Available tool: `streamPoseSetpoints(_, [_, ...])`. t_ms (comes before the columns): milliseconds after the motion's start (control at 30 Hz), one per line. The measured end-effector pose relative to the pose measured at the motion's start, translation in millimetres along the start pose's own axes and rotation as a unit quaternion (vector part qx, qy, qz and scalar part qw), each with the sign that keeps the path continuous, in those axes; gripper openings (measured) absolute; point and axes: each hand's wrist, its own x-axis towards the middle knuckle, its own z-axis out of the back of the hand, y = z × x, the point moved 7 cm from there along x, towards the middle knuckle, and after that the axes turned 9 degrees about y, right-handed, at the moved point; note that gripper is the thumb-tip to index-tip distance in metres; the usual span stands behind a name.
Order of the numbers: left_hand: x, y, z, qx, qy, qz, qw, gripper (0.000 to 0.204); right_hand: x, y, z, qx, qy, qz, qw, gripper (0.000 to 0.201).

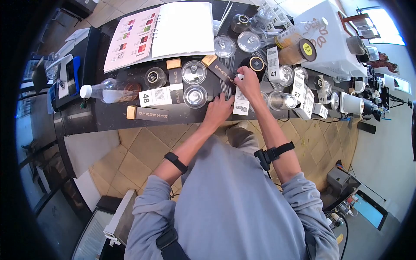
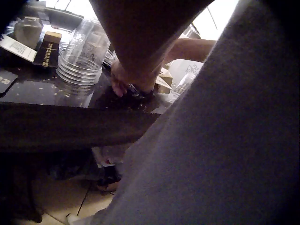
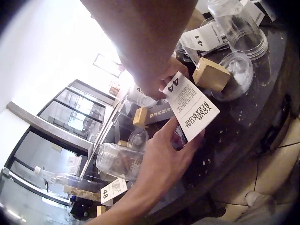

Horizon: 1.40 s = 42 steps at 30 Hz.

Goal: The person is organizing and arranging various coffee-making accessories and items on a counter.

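A white number card marked 44 stands at a slant between my hands. At its upper end, my right hand pinches something white in the head view; in the right wrist view its fingertips are at the card's top edge. My left hand reaches low on the tabletop, fingers spread at the card's lower side and close to the near ends of thin straws. I cannot tell whether the left fingers grip anything. A dark RESERVED sign with a wooden block lies across the straws, by my right hand.
Clear plastic cups stand left of my hands. Farther left lie card 48, another RESERVED sign and a capped bottle. An open ring binder lies behind. Jars, cups and number cards, including card 41, crowd the right.
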Motion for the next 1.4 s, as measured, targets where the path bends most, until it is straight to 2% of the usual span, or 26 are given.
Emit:
streamPoseSetpoints(200, [2.4, 7.6, -6.5, -0.015, -0.03, 0.029, 0.999, 0.023, -0.6, 3.1, 0.6, 0.003, 0.005, -0.017, 1.0, 0.029])
streamPoseSetpoints(333, [8.7, 14.5, -5.3, -0.04, -0.018, 0.058, 0.997, 0.017, -1.5, 5.4, -0.5, -0.011, -0.002, 0.003, 1.0, 0.029])
streamPoseSetpoints(400, [9.0, 18.3, -6.5, -0.041, -0.052, 0.066, 0.996, 0.016, -4.1, 4.8, -2.4, -0.013, -0.002, 0.003, 1.0, 0.029])
streamPoseSetpoints(700, [-6.2, 19.2, 7.8, -0.097, -0.024, 0.13, 0.986, 0.028, -13.1, 16.4, -8.3, -0.05, -0.029, 0.015, 0.998, 0.032])
streamPoseSetpoints(767, [-3.0, 21.6, 3.7, -0.087, -0.012, 0.138, 0.987, 0.043, -15.1, 20.6, -10.8, -0.054, -0.034, 0.025, 0.998, 0.032])
streamPoseSetpoints(800, [-1.9, 22.4, 2.8, -0.086, -0.015, 0.14, 0.986, 0.043, -16.5, 22.5, -11.6, -0.058, -0.039, 0.03, 0.997, 0.033])
streamPoseSetpoints(867, [0.1, 18.7, 3.7, -0.026, -0.005, 0.133, 0.991, 0.06, -18.3, 22.1, -16.8, -0.069, -0.037, 0.039, 0.996, 0.037])
streamPoseSetpoints(1000, [-3.5, 19.0, 5.0, -0.018, -0.002, 0.143, 0.99, 0.067, -19.9, 22.1, -23.5, -0.087, -0.028, 0.037, 0.995, 0.051])
streamPoseSetpoints(1067, [-7.9, 21.1, 0.3, -0.015, 0.029, 0.151, 0.988, 0.063, -19.6, 19.3, -25.0, -0.073, -0.007, 0.013, 0.997, 0.049])
streamPoseSetpoints(1200, [-23.8, 24.2, -2.3, 0.003, -0.004, 0.152, 0.988, 0.064, -22.1, 20.9, -23.8, -0.092, -0.019, 0.019, 0.995, 0.054])
streamPoseSetpoints(1267, [-25.3, 24.4, -1.6, 0.005, 0.004, 0.158, 0.987, 0.064, -22.2, 23.6, -23.2, -0.106, -0.02, 0.022, 0.994, 0.056])
streamPoseSetpoints(1333, [-22.7, 23.4, -0.2, 0.0, 0.006, 0.171, 0.985, 0.054, -22.8, 23.0, -25.1, -0.118, -0.005, 0.01, 0.993, 0.057])
streamPoseSetpoints(1367, [-20.2, 22.2, 1.2, -0.015, 0.009, 0.187, 0.982, 0.04, -23.6, 23.8, -26.0, -0.119, -0.006, 0.014, 0.993, 0.057])
streamPoseSetpoints(1400, [-16.6, 21.0, 0.7, -0.013, 0.003, 0.196, 0.981, 0.04, -23.6, 24.2, -24.6, -0.115, -0.003, 0.024, 0.993, 0.057])
